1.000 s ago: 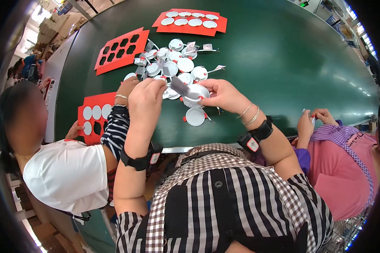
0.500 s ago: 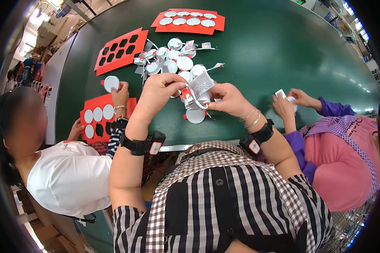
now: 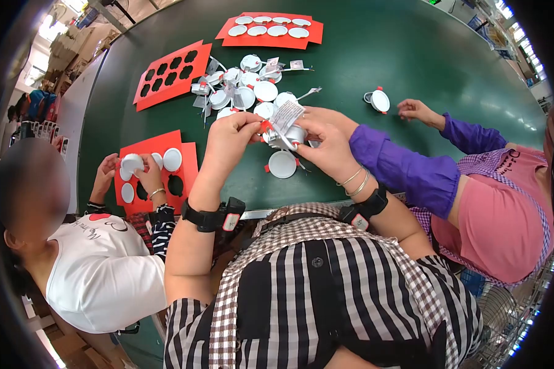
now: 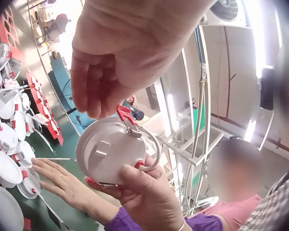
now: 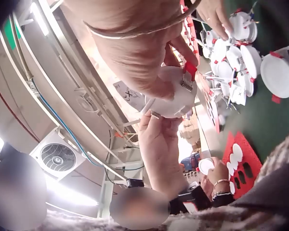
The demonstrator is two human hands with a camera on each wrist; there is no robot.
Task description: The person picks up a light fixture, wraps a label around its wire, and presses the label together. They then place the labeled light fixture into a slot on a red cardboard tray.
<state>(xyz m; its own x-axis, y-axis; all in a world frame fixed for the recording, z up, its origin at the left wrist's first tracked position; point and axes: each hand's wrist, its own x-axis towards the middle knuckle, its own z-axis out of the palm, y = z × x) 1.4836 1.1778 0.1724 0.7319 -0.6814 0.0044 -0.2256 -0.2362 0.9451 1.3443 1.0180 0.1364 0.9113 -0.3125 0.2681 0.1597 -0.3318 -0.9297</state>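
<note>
A white round downlight (image 4: 116, 156) with red-sleeved spring clips is held up over the near side of the table. My right hand (image 3: 331, 147) grips it, the thumb lying on its back in the left wrist view. My left hand (image 3: 224, 138) pinches at a red-sleeved clip (image 4: 124, 114) on the light's edge. A white cable loops from the light, and a printed silver label (image 3: 287, 114) stands up between the hands. Just below lies another downlight (image 3: 282, 165), face up. Beyond my hands is a pile of downlights (image 3: 245, 97) with cables and tags.
Red cardboard sheets lie on the green table (image 3: 345, 49): an unfilled one (image 3: 151, 95) with cut-outs and a filled one (image 3: 317, 37). A person at left fits a light into a red sheet (image 3: 189, 166). A purple sleeve (image 3: 400, 169) reaches behind my right hand. One downlight (image 3: 380, 100) lies at right.
The person at right has set a downlight on the table and reached an arm toward the pile. The person at left has brought a light over the sheet. My hands have turned the held downlight, showing its label.
</note>
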